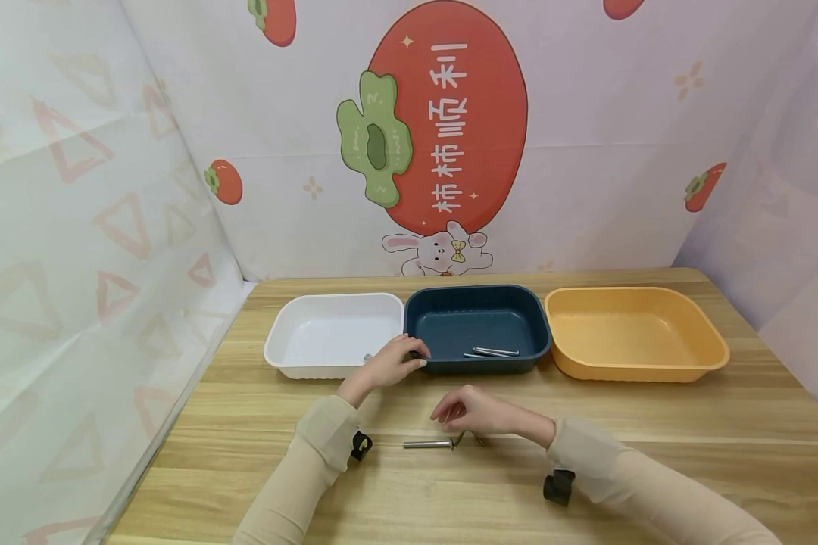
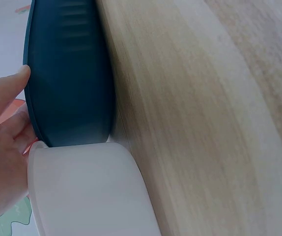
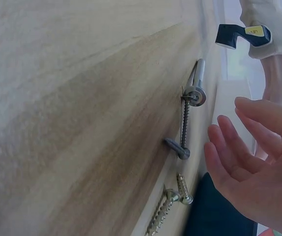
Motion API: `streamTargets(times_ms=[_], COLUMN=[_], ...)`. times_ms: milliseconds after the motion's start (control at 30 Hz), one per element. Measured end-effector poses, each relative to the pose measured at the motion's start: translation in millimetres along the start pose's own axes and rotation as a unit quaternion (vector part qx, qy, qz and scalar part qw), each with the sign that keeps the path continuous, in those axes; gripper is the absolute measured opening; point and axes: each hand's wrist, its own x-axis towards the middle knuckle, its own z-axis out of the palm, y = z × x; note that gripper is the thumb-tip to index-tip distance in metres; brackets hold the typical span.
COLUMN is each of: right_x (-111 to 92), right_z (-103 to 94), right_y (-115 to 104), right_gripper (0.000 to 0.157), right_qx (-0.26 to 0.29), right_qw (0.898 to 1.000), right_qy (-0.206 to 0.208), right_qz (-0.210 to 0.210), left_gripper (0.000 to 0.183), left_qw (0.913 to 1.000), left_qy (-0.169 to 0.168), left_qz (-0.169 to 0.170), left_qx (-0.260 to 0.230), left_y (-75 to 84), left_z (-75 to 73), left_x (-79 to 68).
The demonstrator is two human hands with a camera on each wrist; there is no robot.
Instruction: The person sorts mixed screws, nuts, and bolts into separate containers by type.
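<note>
While the left hand [image 1: 388, 365] touched the near left rim of the blue tray [image 1: 477, 366] — whether it gripped anything I couldn't tell — the right hand [image 1: 480, 412] hung near the screws [image 3: 163, 210], fingers parted, holding nothing. Those lay on the near part of the table [image 1: 245, 454], right of a bolt [image 1: 426, 444]. Smooth, round steel, it looked heaviest: stiff, slippery, apt to roll, best pinched mid-shank. The brassy screws seemed light and hard, their ridged threads offering better grip. The tray looked like smooth, round-cornered plastic.

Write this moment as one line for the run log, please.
left grip: at blue tray rim | right grip: above table, near loose screws | blue tray: metal pieces inside
</note>
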Motion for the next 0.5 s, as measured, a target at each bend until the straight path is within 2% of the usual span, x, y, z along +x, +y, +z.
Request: streamTargets(times_ms=[333,500], right_x=[5,5], right_z=[7.9,11.0], right_y=[0,-1], right_gripper=[0.019,0.019], right_qx=[0.011,0.017], right_qw=[1.000,0.999], right_qy=[-0.016,-0.028], right_qz=[-0.009,0.007], left_gripper=[0.011,0.011], left_qw=[0.9999,0.9999], left_qy=[-0.004,-0.006], left_qz=[-0.010,-0.013], left_qx=[-0.009,-0.007], left_y=[0.5,1.9], left_z=[-0.1,-1.1], left_x=[-0.2,-0.5])
